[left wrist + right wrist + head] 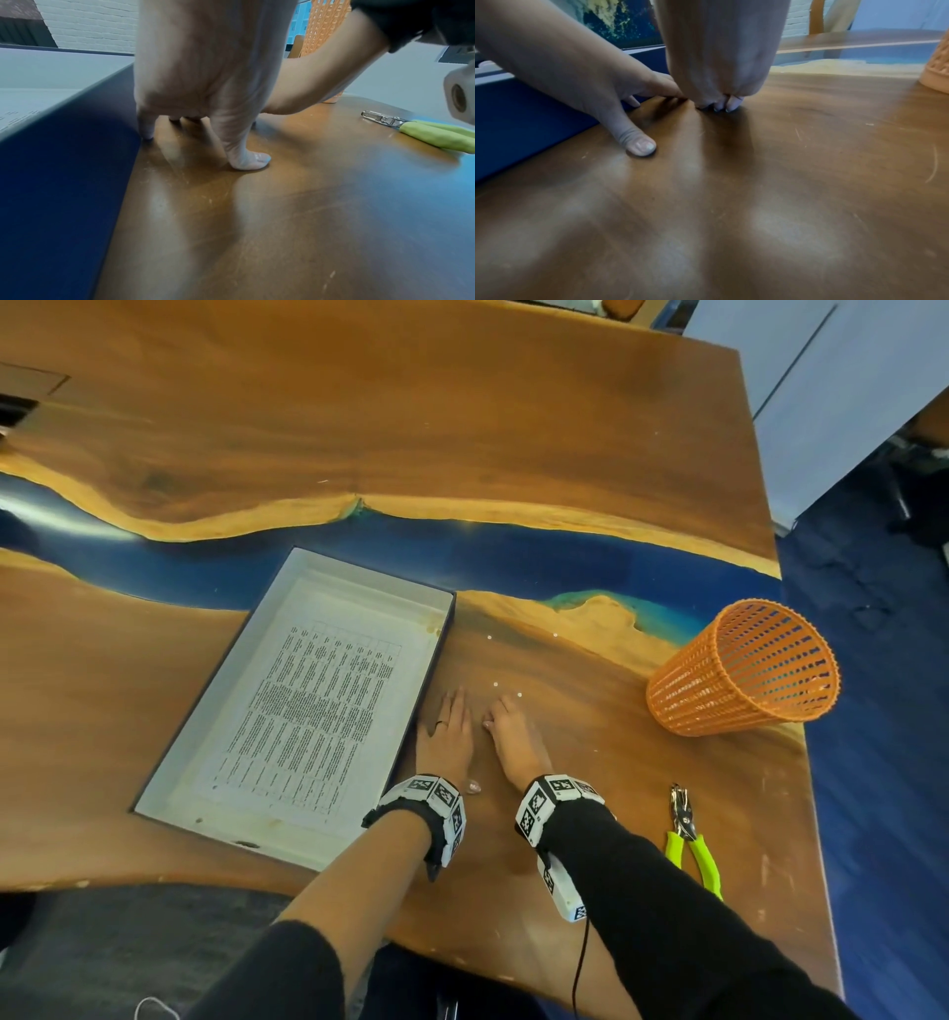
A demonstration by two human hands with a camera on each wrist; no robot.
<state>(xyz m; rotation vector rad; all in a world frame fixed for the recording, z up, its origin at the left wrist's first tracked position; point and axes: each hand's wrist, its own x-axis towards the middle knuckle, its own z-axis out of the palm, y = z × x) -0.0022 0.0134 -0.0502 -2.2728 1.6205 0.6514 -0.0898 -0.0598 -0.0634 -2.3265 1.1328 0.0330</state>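
My left hand [445, 731] lies flat on the wooden table [590, 762], fingers straight, little-finger side against the dark blue outer wall of a shallow box [318, 567]. Its thumb [246, 160] is spread and presses the wood. Right beside it, my right hand [513, 737] has its fingers curled under, nails [721, 103] down on the table next to the left forefinger. I see nothing held in it. A few tiny white paper dots [495, 684] lie just beyond both hands. A printed sheet [318, 711] lies inside the box.
An orange mesh basket [744, 670] lies on its side at the right. A hole punch with lime-green handles [690, 839] rests near the front right edge. A blue resin strip [565, 552] crosses the table behind the box.
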